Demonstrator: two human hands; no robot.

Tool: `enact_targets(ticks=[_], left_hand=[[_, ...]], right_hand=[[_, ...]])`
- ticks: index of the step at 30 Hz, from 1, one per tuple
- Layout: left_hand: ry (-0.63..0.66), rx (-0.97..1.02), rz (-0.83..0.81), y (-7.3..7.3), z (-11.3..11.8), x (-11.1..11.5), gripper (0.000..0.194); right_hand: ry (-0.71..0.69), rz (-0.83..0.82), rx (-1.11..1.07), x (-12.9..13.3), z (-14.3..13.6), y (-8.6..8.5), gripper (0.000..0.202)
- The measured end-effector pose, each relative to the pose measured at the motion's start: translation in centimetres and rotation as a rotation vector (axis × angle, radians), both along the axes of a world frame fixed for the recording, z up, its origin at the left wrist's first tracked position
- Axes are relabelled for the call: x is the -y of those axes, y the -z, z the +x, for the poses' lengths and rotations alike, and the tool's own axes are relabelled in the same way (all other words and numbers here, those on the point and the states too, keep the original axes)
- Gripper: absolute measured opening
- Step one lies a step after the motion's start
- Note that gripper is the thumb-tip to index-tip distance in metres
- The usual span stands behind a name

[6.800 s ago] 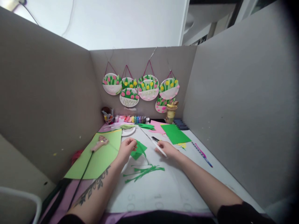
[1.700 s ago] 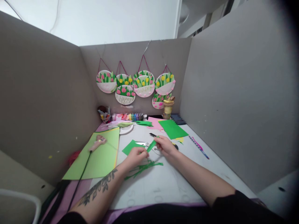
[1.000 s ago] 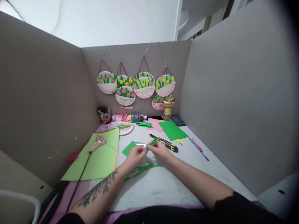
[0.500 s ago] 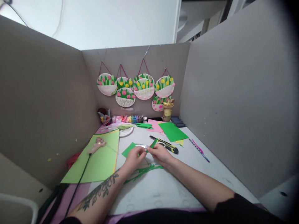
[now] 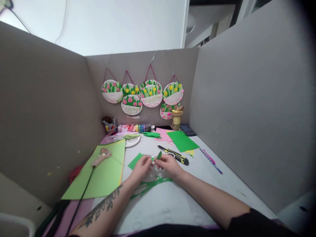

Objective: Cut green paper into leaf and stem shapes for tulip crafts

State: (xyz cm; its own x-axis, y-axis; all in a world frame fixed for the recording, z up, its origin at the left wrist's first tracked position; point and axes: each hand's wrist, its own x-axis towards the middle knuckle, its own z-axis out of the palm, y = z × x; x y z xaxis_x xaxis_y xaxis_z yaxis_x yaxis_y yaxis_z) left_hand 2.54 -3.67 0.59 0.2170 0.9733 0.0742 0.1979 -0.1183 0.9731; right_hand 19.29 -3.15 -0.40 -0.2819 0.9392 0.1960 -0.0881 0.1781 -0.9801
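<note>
My left hand (image 5: 143, 165) is closed in a pinch, with a small bit of green paper at its fingertips. Close beside it, my right hand (image 5: 169, 164) pinches a narrow green paper leaf (image 5: 159, 155) that stands up above the thumb. A white ring handle (image 5: 171, 154), apparently of scissors, shows just behind the right hand; fingers hide most of the tool, and a silvery glint lies between the hands. Beyond the left hand is a green paper piece (image 5: 135, 161). Thin green paper strips (image 5: 153, 185) are heaped below both hands.
A utility knife (image 5: 176, 155) lies behind the right hand. At left, a glue gun (image 5: 101, 157) with a cord rests on light green sheets (image 5: 98, 184). Green card (image 5: 182, 141) and a pencil (image 5: 211, 161) lie right. Decorated paper plates (image 5: 151, 98) hang on the back panel.
The scissor blades that pointed left between my hands are now mostly out of sight. The green paper in my right hand has turned more upright, and my left fingers have shifted slightly.
</note>
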Motion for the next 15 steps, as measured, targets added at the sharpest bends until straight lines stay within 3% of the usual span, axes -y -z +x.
enact_targets(ticks=[6, 11, 15], left_hand=[[0.007, 0.215, -0.178, -0.1, 0.3, 0.0, 0.045], [-0.046, 0.258, -0.110, -0.5, 0.3, 0.1, 0.038], [-0.082, 0.176, -0.008, -0.6, 0.0, 0.2, 0.034]], right_hand=[[-0.046, 0.051, 0.120, 0.8, -0.7, -0.4, 0.017], [-0.054, -0.045, 0.116, 0.3, -0.7, 0.5, 0.022], [-0.063, -0.116, 0.113, 0.4, -1.0, 0.1, 0.023]])
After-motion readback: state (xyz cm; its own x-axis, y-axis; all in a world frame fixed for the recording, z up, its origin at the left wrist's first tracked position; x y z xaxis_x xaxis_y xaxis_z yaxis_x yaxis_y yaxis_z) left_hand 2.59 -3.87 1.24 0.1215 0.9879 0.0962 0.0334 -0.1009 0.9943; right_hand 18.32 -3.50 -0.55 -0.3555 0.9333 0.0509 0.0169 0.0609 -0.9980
